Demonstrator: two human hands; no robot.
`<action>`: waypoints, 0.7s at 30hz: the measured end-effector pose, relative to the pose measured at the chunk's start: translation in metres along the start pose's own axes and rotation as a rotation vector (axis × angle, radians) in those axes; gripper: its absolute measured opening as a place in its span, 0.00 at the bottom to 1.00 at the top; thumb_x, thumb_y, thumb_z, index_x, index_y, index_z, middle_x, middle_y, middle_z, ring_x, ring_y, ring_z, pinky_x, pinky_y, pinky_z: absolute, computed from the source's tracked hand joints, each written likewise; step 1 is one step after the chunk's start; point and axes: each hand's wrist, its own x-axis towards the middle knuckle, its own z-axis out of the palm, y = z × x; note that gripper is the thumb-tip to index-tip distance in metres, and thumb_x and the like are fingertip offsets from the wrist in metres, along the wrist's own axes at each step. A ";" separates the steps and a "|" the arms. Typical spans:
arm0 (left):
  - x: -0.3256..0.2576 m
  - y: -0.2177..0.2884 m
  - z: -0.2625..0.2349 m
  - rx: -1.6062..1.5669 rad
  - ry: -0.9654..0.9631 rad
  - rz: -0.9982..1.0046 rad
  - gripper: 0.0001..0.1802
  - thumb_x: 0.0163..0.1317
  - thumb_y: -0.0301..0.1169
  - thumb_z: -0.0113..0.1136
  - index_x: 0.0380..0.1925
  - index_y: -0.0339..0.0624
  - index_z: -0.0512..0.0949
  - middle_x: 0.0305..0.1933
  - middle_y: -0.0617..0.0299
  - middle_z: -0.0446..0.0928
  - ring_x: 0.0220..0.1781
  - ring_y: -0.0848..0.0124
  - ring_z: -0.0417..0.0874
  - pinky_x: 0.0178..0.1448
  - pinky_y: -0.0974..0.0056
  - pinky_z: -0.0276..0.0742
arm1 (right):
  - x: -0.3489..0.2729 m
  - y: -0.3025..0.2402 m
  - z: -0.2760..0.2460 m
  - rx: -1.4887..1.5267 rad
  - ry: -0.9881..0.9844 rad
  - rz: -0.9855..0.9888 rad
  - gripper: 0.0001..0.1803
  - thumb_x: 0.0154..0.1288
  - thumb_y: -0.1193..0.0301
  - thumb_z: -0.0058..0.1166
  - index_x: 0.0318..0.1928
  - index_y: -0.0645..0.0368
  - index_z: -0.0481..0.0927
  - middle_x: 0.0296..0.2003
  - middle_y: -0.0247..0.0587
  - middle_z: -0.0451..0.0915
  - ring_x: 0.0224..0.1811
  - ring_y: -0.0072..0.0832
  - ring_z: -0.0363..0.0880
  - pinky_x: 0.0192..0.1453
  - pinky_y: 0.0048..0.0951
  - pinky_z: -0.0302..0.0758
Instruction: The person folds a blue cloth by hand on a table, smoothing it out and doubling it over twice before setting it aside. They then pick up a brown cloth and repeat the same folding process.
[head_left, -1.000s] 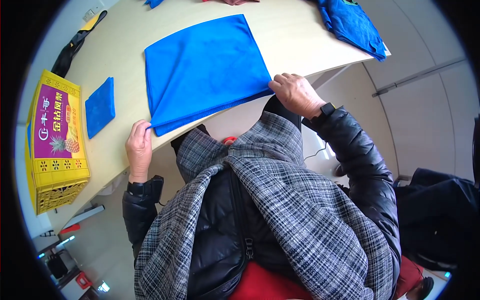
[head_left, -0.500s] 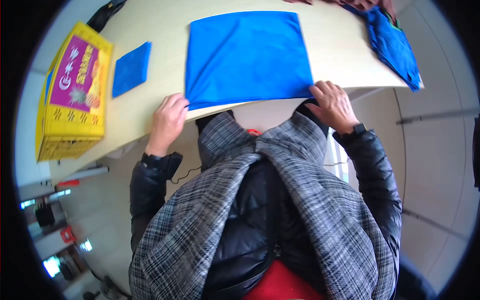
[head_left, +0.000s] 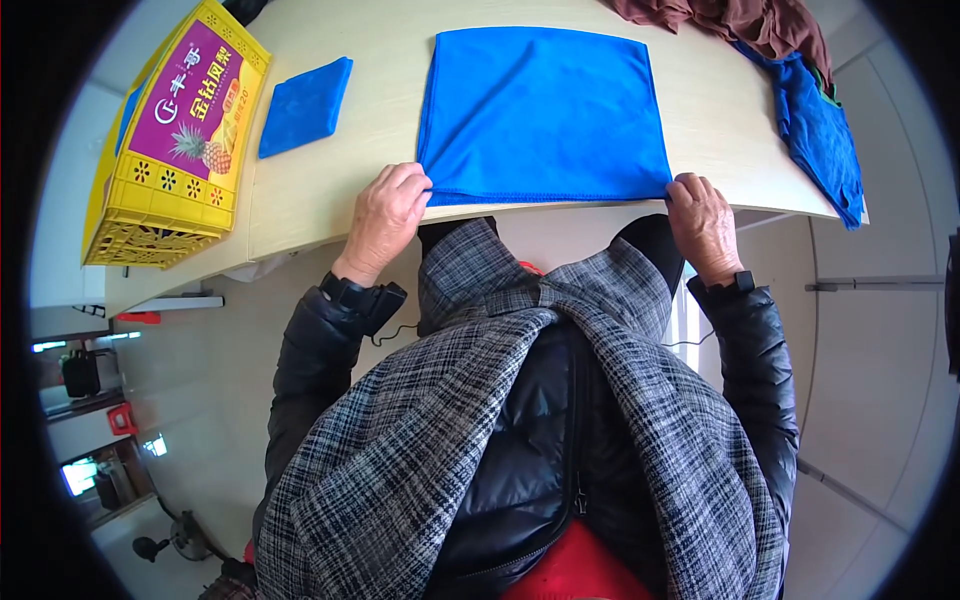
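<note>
- Large blue cloth (head_left: 545, 115): spread as a rough rectangle on the pale tabletop (head_left: 385, 110), directly before the person, its near edge along the table's front edge. More than one hem line shows along the near and left edges, which suggests layers; a shallow diagonal crease crosses its left part.
- Handling, as judged: light, limp and soft, in no danger of breaking, but apt to wrinkle and its layers apt to slide apart. The near corners offer the surest hold, with all layers pinched together.
- Left hand (head_left: 388, 212): fingers curled and pinching the near left corner of the cloth.
- Right hand (head_left: 703, 222): fingers bent and closed on the near right corner.
- Small folded blue cloth (head_left: 305, 107): a flat packet lying on the tabletop, between the large cloth and the crate, touching neither.
- Yellow plastic crate (head_left: 170, 215): at the table's left, with pierced walls and a purple panel bearing a pineapple picture. Something blue shows at its left side; whether it lies inside cannot be told.
- Crumpled blue cloth (head_left: 820, 130): at the table's right end, beside a brown cloth (head_left: 760, 25) in loose folds.
</note>
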 end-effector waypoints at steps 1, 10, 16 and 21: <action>0.000 0.001 0.000 -0.006 -0.012 0.011 0.14 0.52 0.24 0.69 0.40 0.37 0.79 0.48 0.54 0.80 0.51 0.55 0.81 0.54 0.55 0.79 | 0.000 0.000 0.000 0.003 0.006 0.004 0.10 0.58 0.77 0.59 0.40 0.60 0.76 0.40 0.44 0.77 0.44 0.44 0.78 0.47 0.43 0.78; 0.007 0.013 -0.004 0.108 -0.009 0.172 0.10 0.56 0.26 0.67 0.36 0.39 0.77 0.42 0.58 0.77 0.47 0.61 0.79 0.52 0.59 0.78 | 0.005 0.002 -0.008 0.216 0.177 0.117 0.10 0.60 0.83 0.57 0.41 0.61 0.74 0.41 0.45 0.79 0.39 0.44 0.81 0.42 0.37 0.80; 0.007 0.012 0.001 0.294 -0.072 0.194 0.05 0.58 0.25 0.60 0.32 0.41 0.74 0.36 0.59 0.73 0.43 0.62 0.77 0.49 0.59 0.77 | 0.024 0.006 -0.018 0.400 0.246 0.179 0.11 0.62 0.86 0.54 0.43 0.60 0.75 0.41 0.43 0.81 0.34 0.32 0.82 0.39 0.29 0.79; 0.014 0.014 0.003 0.311 -0.023 0.120 0.05 0.57 0.22 0.57 0.33 0.42 0.73 0.35 0.58 0.73 0.41 0.61 0.78 0.47 0.58 0.77 | 0.036 0.012 -0.017 0.712 0.265 0.330 0.11 0.65 0.86 0.53 0.44 0.59 0.76 0.38 0.37 0.81 0.34 0.22 0.80 0.38 0.25 0.79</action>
